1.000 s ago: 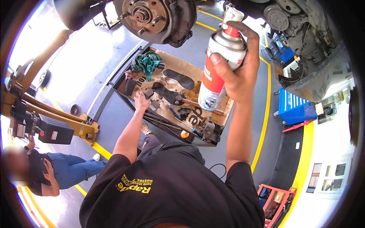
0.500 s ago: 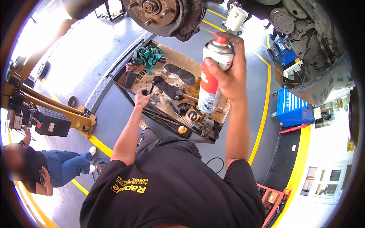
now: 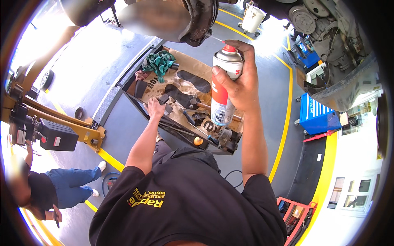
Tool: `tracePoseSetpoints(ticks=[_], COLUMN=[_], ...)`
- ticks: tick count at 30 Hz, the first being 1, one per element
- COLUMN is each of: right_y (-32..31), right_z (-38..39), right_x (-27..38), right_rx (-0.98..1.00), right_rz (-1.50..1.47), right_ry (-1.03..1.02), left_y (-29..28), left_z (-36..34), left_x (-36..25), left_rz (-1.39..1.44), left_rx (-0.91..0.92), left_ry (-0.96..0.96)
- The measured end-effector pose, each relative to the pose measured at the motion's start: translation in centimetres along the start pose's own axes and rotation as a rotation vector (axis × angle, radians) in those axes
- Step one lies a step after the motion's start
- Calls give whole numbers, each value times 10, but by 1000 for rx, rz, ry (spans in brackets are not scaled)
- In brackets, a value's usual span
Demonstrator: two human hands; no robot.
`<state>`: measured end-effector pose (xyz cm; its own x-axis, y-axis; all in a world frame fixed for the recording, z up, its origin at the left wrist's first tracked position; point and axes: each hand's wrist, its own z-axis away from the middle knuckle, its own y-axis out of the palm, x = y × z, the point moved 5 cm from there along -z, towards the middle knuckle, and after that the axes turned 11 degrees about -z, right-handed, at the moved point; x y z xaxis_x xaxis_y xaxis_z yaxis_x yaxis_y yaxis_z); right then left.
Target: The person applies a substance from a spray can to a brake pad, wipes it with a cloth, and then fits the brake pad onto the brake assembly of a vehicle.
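My right hand (image 3: 242, 84) is wrapped round a red and white spray can (image 3: 223, 96), held upright, with the index finger on its red nozzle. A thin streak of spray leaves the nozzle toward the dark brake caliper (image 3: 199, 20) on the hub above. The front of the hub (image 3: 158, 18) is blurred. My left hand (image 3: 155, 108) is low at the near left part of the work tray (image 3: 180, 137), fingers stretched forward beside small dark blocks (image 3: 164, 99). Nothing shows clearly in that hand.
On the tray's stained paper lie a green rag (image 3: 159, 61), a hammer (image 3: 199, 103) and several dark parts. A person (image 3: 65, 184) stands at the left beside a yellow lift arm (image 3: 82, 133). A blue tool cabinet (image 3: 316, 115) and a red rack (image 3: 297, 217) are at right.
The can has moved slightly left and down, and spray now shows at its nozzle. My left hand has shifted a little, its fingers straighter. The hub appears further left.
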<state>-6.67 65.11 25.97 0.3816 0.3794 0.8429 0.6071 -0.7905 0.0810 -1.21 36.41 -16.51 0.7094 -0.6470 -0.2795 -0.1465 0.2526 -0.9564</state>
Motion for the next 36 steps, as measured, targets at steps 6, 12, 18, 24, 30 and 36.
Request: tracePoseSetpoints(ticks=[6,12,18,24,30,36], right_y=[-5,-5,-21,-24,-27,-28], right_z=[3,12,16,44,85,96], right_x=[7,9,6,-30,-68,-75], right_rx=[103,100,5,-45,-35,-2], right_rz=[248,163,122,295,369,516], right_ry=[-146,-53,35,94,224,193], left_y=[-5,-9,-7,-33,-72,-52], left_z=[5,4,0,-58,-144,-233], left_x=[-14,-3,8,28,-26,-53], left_rz=[-124,24,-58,6,7,-174], left_rx=[46,-6,71,-69,-345,-143], left_ry=[32,13,89,150,330,314])
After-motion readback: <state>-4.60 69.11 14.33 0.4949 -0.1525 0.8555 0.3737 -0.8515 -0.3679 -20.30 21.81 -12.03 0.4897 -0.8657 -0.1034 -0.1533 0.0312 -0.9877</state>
